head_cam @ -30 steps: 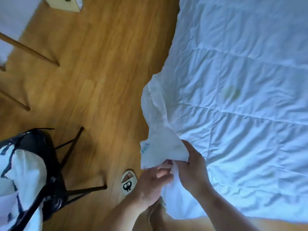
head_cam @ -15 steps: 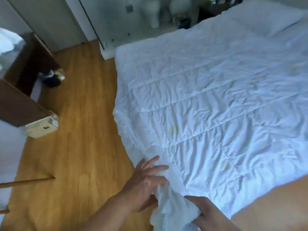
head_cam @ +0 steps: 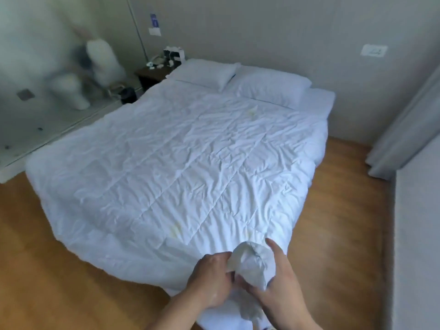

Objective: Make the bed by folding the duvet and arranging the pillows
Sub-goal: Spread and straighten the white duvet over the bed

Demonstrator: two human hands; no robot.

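Observation:
A white quilted duvet (head_cam: 181, 158) lies spread flat over the whole bed, wrinkled, with a few yellowish stains. Its near corner (head_cam: 252, 265) is bunched up at the foot of the bed. My left hand (head_cam: 209, 279) grips that bunched corner from the left. My right hand (head_cam: 281, 282) holds it from the right and underneath, forefinger stretched out. Two white pillows lie side by side at the head of the bed: the left pillow (head_cam: 204, 73) and the right pillow (head_cam: 271, 89).
Wooden floor (head_cam: 47, 258) runs along the left side and foot of the bed. A dark nightstand (head_cam: 152, 76) with small items stands at the head, left. A frosted glass wall (head_cam: 47, 79) is on the left, a grey curtain (head_cam: 404, 127) on the right.
My view has risen from the floor and duvet edge to the whole bed. Both hands have closed on the bunched duvet corner; half a second ago the left hand was spread open.

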